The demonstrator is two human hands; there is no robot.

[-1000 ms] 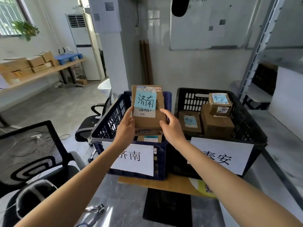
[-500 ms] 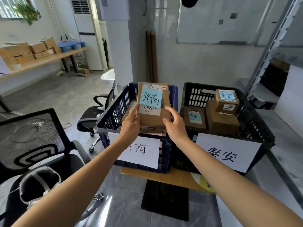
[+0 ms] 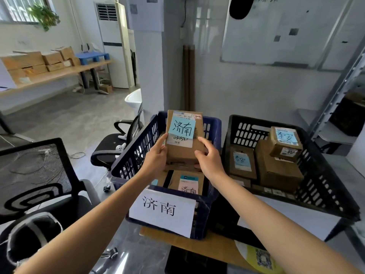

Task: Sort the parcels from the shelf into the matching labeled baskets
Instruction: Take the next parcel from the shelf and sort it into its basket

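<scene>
A brown cardboard parcel with a blue 济南 note is held above the dark blue basket, which carries a white 济南 sign. My left hand grips the parcel's left side and my right hand grips its right side. Another parcel with a 济南 label lies in that basket beneath it. To the right stands a black basket holding several brown parcels with blue 泰安 notes.
Both baskets rest on a board over a grey table. Black office chairs stand at the left. A metal shelf frame rises at the right. Boxes sit on a far desk.
The view has moved closer to the baskets and looks further down. The parcel, still held in both hands, now hangs lower over the inside of the blue basket.
</scene>
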